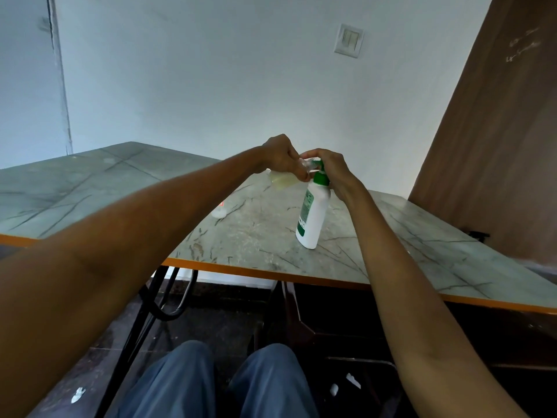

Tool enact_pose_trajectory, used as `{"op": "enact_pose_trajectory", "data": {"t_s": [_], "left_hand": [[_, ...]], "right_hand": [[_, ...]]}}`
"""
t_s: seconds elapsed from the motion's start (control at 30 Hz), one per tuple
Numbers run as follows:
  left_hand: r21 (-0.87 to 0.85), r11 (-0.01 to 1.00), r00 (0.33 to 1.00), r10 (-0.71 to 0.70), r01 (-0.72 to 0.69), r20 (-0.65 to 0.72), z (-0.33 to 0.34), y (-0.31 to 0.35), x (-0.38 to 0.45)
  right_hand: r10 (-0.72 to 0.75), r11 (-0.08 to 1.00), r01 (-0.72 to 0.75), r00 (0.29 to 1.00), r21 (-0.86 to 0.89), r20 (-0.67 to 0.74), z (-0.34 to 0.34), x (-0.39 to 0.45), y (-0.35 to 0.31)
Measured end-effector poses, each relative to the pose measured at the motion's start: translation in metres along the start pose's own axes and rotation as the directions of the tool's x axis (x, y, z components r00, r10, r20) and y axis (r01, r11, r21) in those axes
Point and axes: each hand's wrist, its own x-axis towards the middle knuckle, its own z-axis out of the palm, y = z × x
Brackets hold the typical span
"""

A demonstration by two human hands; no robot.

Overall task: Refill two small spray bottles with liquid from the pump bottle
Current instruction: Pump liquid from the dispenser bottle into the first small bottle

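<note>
Liquid was being pumped: the small spray bottle (pixel 283 181), pinched tilted in the left hand (pixel 280 158), met the nozzle of the pump bottle (pixel 313 212) standing on the table (pixel 256 236), the right hand (pixel 331 170) curled over its pump head, and steady alignment seemed needed next.

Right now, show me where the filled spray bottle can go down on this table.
Bare tabletop lies right of the pump bottle, and between it and the orange front edge. The far left slab is bare too. Crowded: both hands at the pump head, and a second small bottle by the left forearm.
</note>
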Motion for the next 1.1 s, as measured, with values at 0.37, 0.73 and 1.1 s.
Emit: {"op": "enact_pose_trajectory", "data": {"t_s": [0.37,0.73,1.1], "left_hand": [[0.025,1.0,0.999,0.009,-0.008,-0.034,-0.0039,0.0073,-0.0001],[-0.01,1.0,1.0,0.007,-0.007,-0.019,0.0015,-0.0017,-0.0025],[-0.002,1.0,0.999,0.012,-0.012,-0.043,0.0019,0.0045,-0.0018]], "right_hand": [[0.045,0.996,-0.045,0.999,-0.077,0.0,-0.0031,-0.003,-0.0082],[0.022,0.996,-0.021,1.0,-0.088,0.011,0.0003,-0.0017,-0.001],[0.031,0.995,-0.032,0.999,-0.098,-0.011,-0.0035,0.0018,-0.003]]}}
